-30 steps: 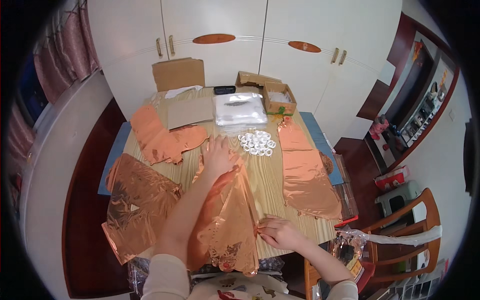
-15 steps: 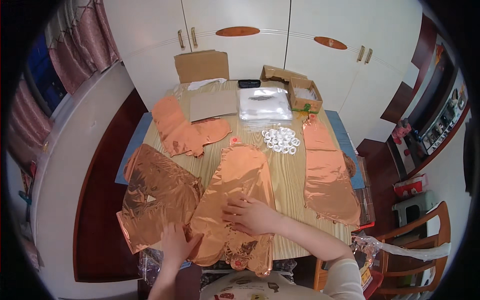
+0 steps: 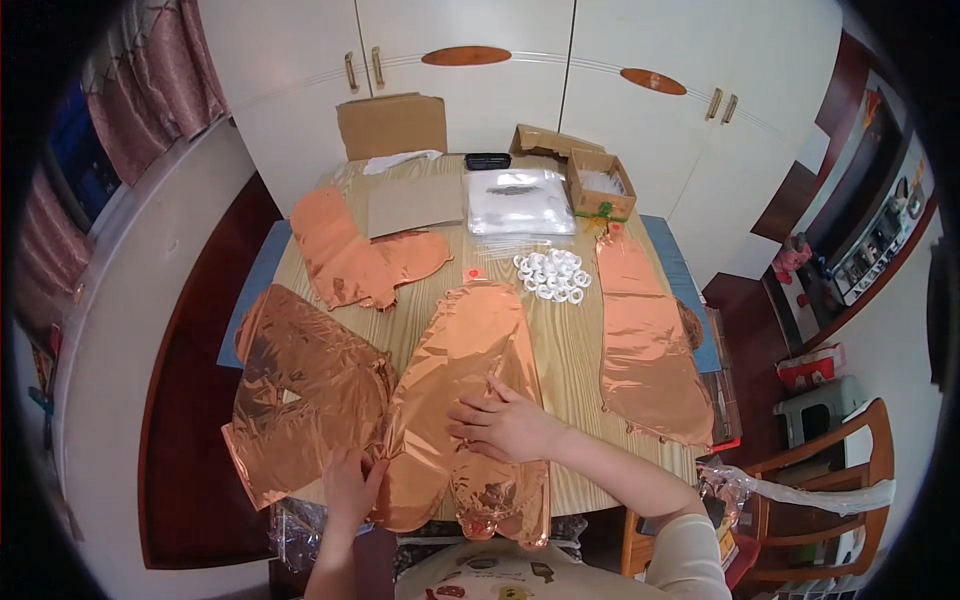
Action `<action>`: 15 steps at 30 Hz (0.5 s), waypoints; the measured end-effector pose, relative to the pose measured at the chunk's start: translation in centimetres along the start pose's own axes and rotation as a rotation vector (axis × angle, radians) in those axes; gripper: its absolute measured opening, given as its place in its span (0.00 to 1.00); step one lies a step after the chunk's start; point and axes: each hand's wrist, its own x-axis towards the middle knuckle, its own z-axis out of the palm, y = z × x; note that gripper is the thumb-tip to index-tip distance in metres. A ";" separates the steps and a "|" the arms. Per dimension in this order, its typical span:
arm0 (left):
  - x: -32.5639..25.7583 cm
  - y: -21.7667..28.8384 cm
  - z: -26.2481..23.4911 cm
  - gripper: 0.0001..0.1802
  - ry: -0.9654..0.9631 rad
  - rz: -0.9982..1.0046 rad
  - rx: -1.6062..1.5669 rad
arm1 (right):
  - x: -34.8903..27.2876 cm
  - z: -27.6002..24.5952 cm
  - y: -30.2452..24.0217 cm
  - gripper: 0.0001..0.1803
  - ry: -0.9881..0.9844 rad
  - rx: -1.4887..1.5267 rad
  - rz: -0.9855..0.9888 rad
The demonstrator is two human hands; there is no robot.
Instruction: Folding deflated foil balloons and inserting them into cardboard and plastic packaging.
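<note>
A flat, uninflated copper-coloured foil balloon [image 3: 470, 340] lies lengthwise before me, its lower end hanging at the table's near edge. My right hand [image 3: 508, 424] rests on its middle, fingers spread over the foil. My left hand [image 3: 350, 488] is by its lower left edge, thumb apart from the fingers, touching the foil where it meets a second, darker-looking foil balloon [image 3: 300, 390] on the left. Farther back on the left lies a bent foil balloon [image 3: 350, 255]. Another long foil balloon [image 3: 650, 350] lies at the right side of the table.
White plastic rings [image 3: 552, 275] are heaped mid-table. Behind them lie a stack of clear plastic bags [image 3: 518, 205], a cardboard sheet [image 3: 410, 208], a black case [image 3: 487, 160] and an open cardboard box [image 3: 605, 200]. A wooden chair [image 3: 870, 480] stands at the right.
My left thumb has drawn in closer to the fingers. My right hand has stayed on the middle balloon, its fingers shifting slightly. The whole view has moved a little.
</note>
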 end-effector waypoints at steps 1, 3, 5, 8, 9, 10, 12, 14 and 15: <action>0.1 -0.1 -0.1 0.15 -0.011 -0.019 -0.031 | 0.0 -0.1 0.0 0.23 -0.004 -0.002 0.005; 0.3 -0.1 -0.2 0.14 -0.049 -0.043 -0.083 | -0.2 -0.3 0.0 0.23 -0.011 -0.004 0.016; 0.5 0.0 -0.4 0.13 -0.101 -0.055 -0.126 | -0.5 -0.5 0.2 0.24 -0.028 -0.026 0.019; 0.6 1.4 -0.9 0.12 -0.123 -0.149 -0.200 | -0.5 -0.5 0.1 0.25 -0.041 -0.037 0.020; 0.8 1.5 -1.1 0.12 -0.155 -0.223 -0.380 | -0.5 -0.5 0.1 0.25 -0.043 -0.040 0.020; 0.9 1.6 -1.3 0.13 -0.187 -0.296 -0.560 | -0.6 -0.2 0.2 0.24 -0.015 -0.029 0.010; 1.6 2.6 -2.2 0.16 -0.261 -0.386 -0.837 | -0.8 0.5 0.4 0.23 0.036 -0.007 -0.008; 2.9 5.5 -3.8 0.19 -0.352 -0.420 -1.027 | -1.0 0.3 0.4 0.22 0.046 -0.008 0.003; 3.5 6.8 -3.6 0.19 -0.402 -0.364 -1.078 | -1.1 0.2 0.4 0.22 0.053 -0.010 0.008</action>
